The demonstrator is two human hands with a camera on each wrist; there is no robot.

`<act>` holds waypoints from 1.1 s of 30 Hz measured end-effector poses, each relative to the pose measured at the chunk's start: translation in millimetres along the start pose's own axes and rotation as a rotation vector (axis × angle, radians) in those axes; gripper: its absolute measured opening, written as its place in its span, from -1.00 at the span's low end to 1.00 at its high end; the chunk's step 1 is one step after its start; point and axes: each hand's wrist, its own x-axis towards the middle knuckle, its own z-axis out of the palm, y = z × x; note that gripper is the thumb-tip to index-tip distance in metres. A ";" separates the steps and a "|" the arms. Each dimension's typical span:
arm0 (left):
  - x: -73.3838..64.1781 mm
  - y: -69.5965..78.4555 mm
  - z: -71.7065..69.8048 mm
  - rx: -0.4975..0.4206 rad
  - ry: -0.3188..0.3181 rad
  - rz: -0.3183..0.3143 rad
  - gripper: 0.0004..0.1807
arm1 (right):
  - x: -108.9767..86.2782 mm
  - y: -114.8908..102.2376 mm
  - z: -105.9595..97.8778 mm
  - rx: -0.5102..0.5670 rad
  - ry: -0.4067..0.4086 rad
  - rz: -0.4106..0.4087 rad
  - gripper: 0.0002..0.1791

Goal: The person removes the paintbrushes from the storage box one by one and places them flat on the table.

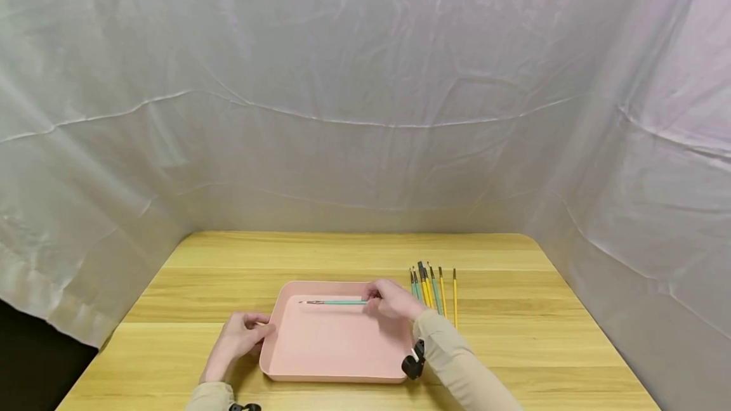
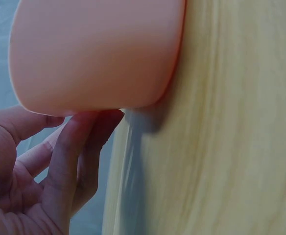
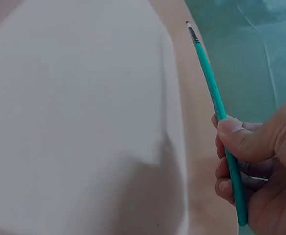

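Between its thumb and fingers my right hand holds a teal paintbrush over the far part of a pink tray. The brush lies nearly level, bristles pointing left. The right wrist view shows the teal handle crossing the fingers, with its dark ferrule and small tip at the upper end. At the tray's left edge, my left hand pinches the rim; the left wrist view has its fingers against the pink tray wall. No other brush shows inside the tray.
Several paintbrushes with yellow and teal handles lie on the wooden table right of the tray, partly hidden behind my right hand and sleeve. A grey-white curtain surrounds the table at the back and sides.
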 end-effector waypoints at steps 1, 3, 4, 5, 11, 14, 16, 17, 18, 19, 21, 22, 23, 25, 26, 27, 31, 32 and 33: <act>-0.1 0.0 0.0 0.000 0.000 0.001 -0.71 | -1.2 0.0 -1.1 0.003 0.001 -0.010 -0.78; -0.4 -0.1 -0.1 -0.004 -0.001 0.000 -0.71 | -4.8 -0.1 -3.7 0.012 0.009 -0.029 -0.78; -0.5 -0.2 -0.2 -0.006 -0.001 -0.001 -0.71 | -7.1 0.0 -4.9 0.016 0.014 -0.031 -0.79; -0.6 -0.2 -0.2 -0.008 -0.003 -0.002 -0.71 | -9.6 0.3 -6.2 0.027 0.018 -0.034 -0.82; -1.3 -0.4 -1.1 -0.003 -0.003 0.000 -0.70 | -27.6 5.0 -14.8 0.069 0.089 -0.039 -0.89; -1.8 -0.7 -1.6 -0.009 -0.006 0.001 -0.70 | -37.3 8.5 -18.0 0.098 0.140 -0.041 -0.89; -2.3 -0.9 -1.8 -0.013 -0.009 0.001 -0.69 | -44.4 11.5 -19.0 0.134 0.168 -0.030 -0.89; -2.4 -1.0 -2.0 -0.013 -0.009 0.001 -0.69 | -47.7 13.4 -19.2 0.153 0.182 -0.024 -0.89; -2.7 -0.8 -2.2 -0.013 -0.010 0.000 -0.69 | -51.0 15.4 -19.4 0.170 0.197 -0.020 -0.89; -2.8 -0.6 -2.2 -0.012 -0.009 -0.003 -0.69 | -54.4 17.6 -19.5 0.191 0.213 -0.018 -0.89; -3.1 0.1 -2.3 -0.008 -0.009 -0.006 -0.69 | -60.2 22.1 -19.4 0.213 0.252 -0.022 -0.89; -3.2 0.3 -2.3 -0.009 -0.008 -0.008 -0.69 | -62.7 24.5 -19.5 0.222 0.275 -0.021 -0.90; -3.4 0.7 -2.3 -0.011 -0.008 -0.009 -0.69 | -65.5 26.8 -19.7 0.236 0.295 -0.028 -0.90; -3.7 1.1 -2.2 -0.015 -0.007 -0.011 -0.69 | -71.1 30.8 -20.4 0.267 0.336 -0.024 -0.89; -3.8 1.1 -2.1 -0.016 -0.008 -0.011 -0.69 | -73.9 32.6 -21.0 0.285 0.358 -0.014 -0.88; -3.9 1.1 -2.1 -0.017 -0.009 -0.011 -0.69 | -76.5 34.9 -21.6 0.307 0.380 0.000 -0.88; -3.8 1.0 -2.1 -0.016 -0.009 -0.010 -0.70 | -86.0 43.1 -25.9 0.392 0.480 0.087 -0.83; -3.7 1.0 -2.2 -0.015 -0.008 -0.009 -0.70 | -88.1 45.7 -27.2 0.403 0.505 0.109 -0.81; -3.6 1.0 -2.2 -0.015 -0.007 -0.009 -0.70 | -90.2 48.5 -28.4 0.409 0.531 0.131 -0.80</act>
